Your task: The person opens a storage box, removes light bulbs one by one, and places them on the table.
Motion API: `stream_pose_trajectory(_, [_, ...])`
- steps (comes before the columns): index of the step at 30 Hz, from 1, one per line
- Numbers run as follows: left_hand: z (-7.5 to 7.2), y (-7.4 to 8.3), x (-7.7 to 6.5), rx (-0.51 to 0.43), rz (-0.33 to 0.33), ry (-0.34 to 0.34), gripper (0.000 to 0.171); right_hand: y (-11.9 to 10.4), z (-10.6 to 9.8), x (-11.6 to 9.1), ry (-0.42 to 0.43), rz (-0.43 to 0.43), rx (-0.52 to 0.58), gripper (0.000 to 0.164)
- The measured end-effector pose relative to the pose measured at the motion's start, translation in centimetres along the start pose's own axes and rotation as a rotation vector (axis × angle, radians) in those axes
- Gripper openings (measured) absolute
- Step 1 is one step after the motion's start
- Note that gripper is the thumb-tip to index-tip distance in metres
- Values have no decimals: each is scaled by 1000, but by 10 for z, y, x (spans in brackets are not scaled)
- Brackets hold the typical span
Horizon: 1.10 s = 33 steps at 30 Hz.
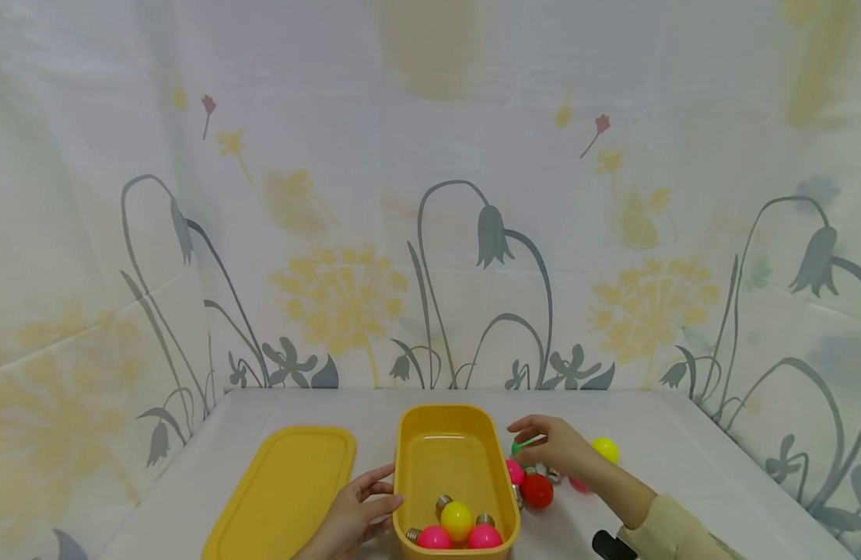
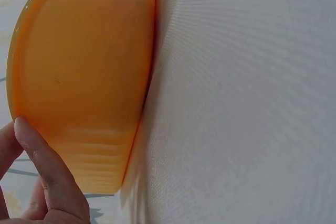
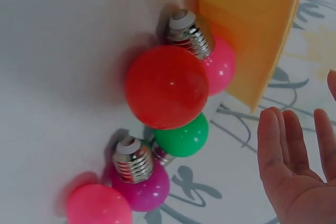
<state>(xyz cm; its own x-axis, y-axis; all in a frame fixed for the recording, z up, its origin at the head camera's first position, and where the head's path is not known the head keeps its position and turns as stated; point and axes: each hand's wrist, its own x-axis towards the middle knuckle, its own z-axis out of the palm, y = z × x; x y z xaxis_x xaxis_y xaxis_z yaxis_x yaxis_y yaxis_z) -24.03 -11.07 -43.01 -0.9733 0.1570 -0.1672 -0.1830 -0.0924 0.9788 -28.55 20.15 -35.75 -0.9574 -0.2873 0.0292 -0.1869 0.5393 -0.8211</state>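
A deep yellow box (image 1: 458, 420) stands in the middle of the table, holding a yellow light bulb (image 1: 456, 521) and two pink bulbs (image 1: 484, 537) at its near end. My left hand (image 1: 363, 509) pinches the box's left rim; in the left wrist view its fingertip presses the outer wall (image 2: 79, 77). Right of the box, my right hand (image 1: 552, 449) is above a group of loose bulbs, fingers extended and holding nothing. Below it lie a green bulb (image 3: 182, 136), a red bulb (image 3: 167, 87), a pink bulb (image 3: 221, 66) against the box and a purple bulb (image 3: 142, 184).
Flat on the table to the left lies a yellow lid (image 1: 283, 490). Another yellow bulb (image 1: 605, 449) sits beyond the right forearm, and a further pink bulb (image 3: 98, 205) shows in the right wrist view. A flower-patterned curtain (image 1: 430, 233) hangs behind the white table.
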Motion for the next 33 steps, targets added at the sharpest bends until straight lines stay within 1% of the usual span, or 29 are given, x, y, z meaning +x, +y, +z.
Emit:
stream_pose_trajectory(4, [0,-2,1,4,15,-6,61,-8,3,7,-21,-21,-5,37])
stream_pose_trajectory(10, [0,-1,0,2,20,-11,61,-20,10,17,-63,-46,21,39])
stream_pose_trajectory(18, [0,0,-1,5,-2,-5,62,-32,21,29,-129,-95,25,40])
stream_pose_trajectory(21, [0,1,0,12,-2,-7,62,-37,23,34,-161,-125,32,39])
stream_pose_trajectory(25, [0,1,0,19,-1,-7,62,-44,27,42,-200,-144,35,36])
stream_pose_trajectory(28, [0,1,0,12,-6,-10,62,-48,32,49,-249,-155,47,33])
stream_pose_trajectory(33, [-1,1,1,5,-11,-14,62,-54,43,61,-368,-188,56,28])
